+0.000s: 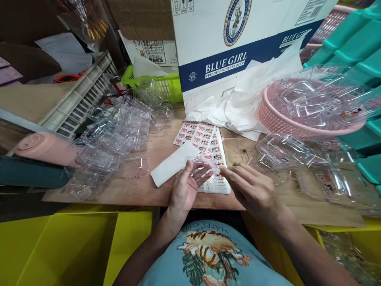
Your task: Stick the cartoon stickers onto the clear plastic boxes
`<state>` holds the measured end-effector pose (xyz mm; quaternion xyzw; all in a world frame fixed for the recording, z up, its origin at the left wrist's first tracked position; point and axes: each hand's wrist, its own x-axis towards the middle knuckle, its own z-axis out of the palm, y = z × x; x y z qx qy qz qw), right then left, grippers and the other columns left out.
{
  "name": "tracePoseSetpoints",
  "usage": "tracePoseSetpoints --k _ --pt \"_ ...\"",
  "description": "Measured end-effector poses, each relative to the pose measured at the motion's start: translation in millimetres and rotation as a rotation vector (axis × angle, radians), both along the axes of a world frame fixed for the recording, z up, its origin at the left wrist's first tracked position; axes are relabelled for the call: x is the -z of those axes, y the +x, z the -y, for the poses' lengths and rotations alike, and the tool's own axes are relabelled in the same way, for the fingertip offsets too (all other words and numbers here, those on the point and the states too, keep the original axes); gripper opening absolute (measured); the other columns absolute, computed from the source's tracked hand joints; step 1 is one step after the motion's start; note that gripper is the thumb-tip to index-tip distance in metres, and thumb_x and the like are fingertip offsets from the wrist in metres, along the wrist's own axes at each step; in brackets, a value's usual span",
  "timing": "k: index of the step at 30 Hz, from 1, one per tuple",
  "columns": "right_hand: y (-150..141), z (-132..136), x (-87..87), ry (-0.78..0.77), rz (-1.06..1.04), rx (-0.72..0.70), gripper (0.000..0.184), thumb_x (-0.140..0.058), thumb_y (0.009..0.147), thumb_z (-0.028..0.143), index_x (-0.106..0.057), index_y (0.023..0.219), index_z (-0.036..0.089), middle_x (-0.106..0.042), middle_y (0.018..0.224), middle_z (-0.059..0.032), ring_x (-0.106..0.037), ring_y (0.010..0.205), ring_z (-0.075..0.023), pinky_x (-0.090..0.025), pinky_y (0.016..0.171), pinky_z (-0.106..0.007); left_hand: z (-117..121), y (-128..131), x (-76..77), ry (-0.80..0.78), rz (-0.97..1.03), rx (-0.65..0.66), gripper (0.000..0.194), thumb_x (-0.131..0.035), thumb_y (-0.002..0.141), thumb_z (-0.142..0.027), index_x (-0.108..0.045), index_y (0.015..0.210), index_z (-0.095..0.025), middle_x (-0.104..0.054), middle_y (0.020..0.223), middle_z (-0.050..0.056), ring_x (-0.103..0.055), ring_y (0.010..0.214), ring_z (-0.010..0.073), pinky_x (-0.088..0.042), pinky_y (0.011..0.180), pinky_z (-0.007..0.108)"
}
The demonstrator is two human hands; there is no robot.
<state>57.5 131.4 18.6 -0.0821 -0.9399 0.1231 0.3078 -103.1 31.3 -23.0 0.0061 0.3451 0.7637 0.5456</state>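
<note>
My left hand [187,186] is palm up, its thumb and fingers closed around a small clear plastic piece [205,166] that looks like part of a see-through case. Just to the right, my right hand [254,190] has its thumb and index finger pinched at the plastic's edge; whatever sits between those fingertips is too small to make out. Beneath both hands lie sheets of cat stickers [218,153], printed in orange, black and pink. A blank white backing strip [172,165] lies slanted beside my left hand, partly over the sheets.
Clear plastic cases [117,139] are heaped on the left, near a pink tumbler [44,149]. To the right, a pink basket [297,129] holds more cases, with several cases [285,153] in front. A beer carton [214,43] and crumpled white paper [244,101] stand behind.
</note>
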Motion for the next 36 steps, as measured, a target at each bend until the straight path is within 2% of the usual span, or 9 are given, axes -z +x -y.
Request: tracePoseSetpoints --k 4,9,12,14,16,19,23,27,36 --pt "17.1 -11.0 -5.3 0.095 -0.022 -0.053 0.051 -0.052 0.093 0.007 -0.051 0.142 0.020 -0.074 0.106 -0.0107 -0.070 0.097 -0.0249 -0.054 0.101 -0.047 0.5 -0.3 1.1 0.006 0.024 -0.019 0.024 -0.067 0.089 -0.036 -0.072 0.093 -0.013 -0.076 0.095 0.008 -0.073 0.094 0.0234 -0.056 0.093 0.043" --pt "22.3 -10.0 -13.7 0.012 -0.045 -0.092 0.060 -0.057 0.090 0.006 -0.049 0.146 0.027 -0.075 0.107 -0.0070 -0.070 0.098 -0.0242 -0.051 0.106 -0.049 -0.9 1.4 -1.4 -0.006 0.021 -0.043 0.021 -0.069 0.087 -0.035 -0.071 0.093 -0.014 -0.077 0.096 0.007 -0.073 0.092 0.0222 -0.056 0.093 0.042" --pt "9.6 2.5 -13.1 -0.282 -0.056 -0.096 0.045 -0.060 0.090 0.008 -0.062 0.132 0.025 -0.075 0.094 -0.0063 -0.070 0.083 -0.0196 -0.059 0.086 -0.039 -1.6 4.0 -3.1 -0.015 -0.005 -0.022 0.026 -0.068 0.088 -0.036 -0.069 0.103 -0.015 -0.076 0.105 0.010 -0.073 0.093 0.0230 -0.056 0.089 0.038" --pt "-2.3 11.2 -9.3 -0.593 -0.083 -0.017 0.025 -0.060 0.093 0.016 -0.071 0.114 0.023 -0.073 0.085 -0.0060 -0.069 0.073 -0.0174 -0.059 0.069 -0.032 -1.6 5.9 -3.4 -0.023 -0.019 -0.016 0.027 -0.069 0.087 -0.036 -0.068 0.105 -0.016 -0.076 0.106 0.009 -0.074 0.091 0.0223 -0.057 0.083 0.034" --pt "-12.6 16.5 -4.0 -0.921 -0.140 0.080 0.014 -0.062 0.093 0.026 -0.073 0.100 0.020 -0.072 0.077 -0.0051 -0.067 0.064 -0.0159 -0.057 0.058 -0.028 -1.3 7.2 -2.9 -0.030 -0.011 -0.028 0.026 -0.070 0.087 -0.035 -0.068 0.106 -0.017 -0.076 0.105 0.008 -0.074 0.087 0.0203 -0.058 0.080 0.032" --pt "-20.6 15.7 2.6 -1.284 -0.197 0.123 0.018 -0.070 0.088 0.035 -0.072 0.090 0.017 -0.069 0.068 -0.0028 -0.064 0.056 -0.0140 -0.055 0.052 -0.026 -1.1 7.7 -2.2 -0.033 0.022 -0.031 0.027 -0.070 0.086 -0.034 -0.068 0.107 -0.017 -0.076 0.106 0.007 -0.073 0.090 0.0203 -0.058 0.084 0.035" --pt "-20.5 7.6 5.5 -1.541 -0.199 0.061 0.021 -0.076 0.082 0.035 -0.071 0.085 0.016 -0.068 0.064 -0.0010 -0.063 0.051 -0.0115 -0.053 0.050 -0.023 -1.8 7.8 -2.2 -0.026 0.049 -0.006 0.026 -0.068 0.088 -0.033 -0.068 0.107 -0.016 -0.076 0.108 0.008 -0.072 0.092 0.0202 -0.058 0.087 0.037" --pt "-18.8 2.8 5.8 -1.650 -0.159 0.037 0.022 -0.078 0.081 0.037 -0.071 0.084 0.016 -0.067 0.065 -0.0006 -0.062 0.051 -0.0108 -0.056 0.050 -0.023 -2.7 8.7 -2.5 -0.023 0.047 0.004 0.024 -0.067 0.089 -0.033 -0.068 0.107 -0.017 -0.075 0.109 0.007 -0.072 0.092 0.0200 -0.058 0.089 0.038" --pt "-21.1 0.5 11.6 -1.682 -0.121 0.075 0.028 -0.080 0.077 0.041 -0.071 0.084 0.015 -0.065 0.065 -0.0002 -0.058 0.051 -0.0095 -0.057 0.049 -0.024 -4.7 7.6 -1.3 0.000 0.017 0.024 0.029 -0.068 0.088 -0.036 -0.068 0.109 -0.017 -0.074 0.113 0.008 -0.070 0.105 0.0243 -0.054 0.096 0.040"
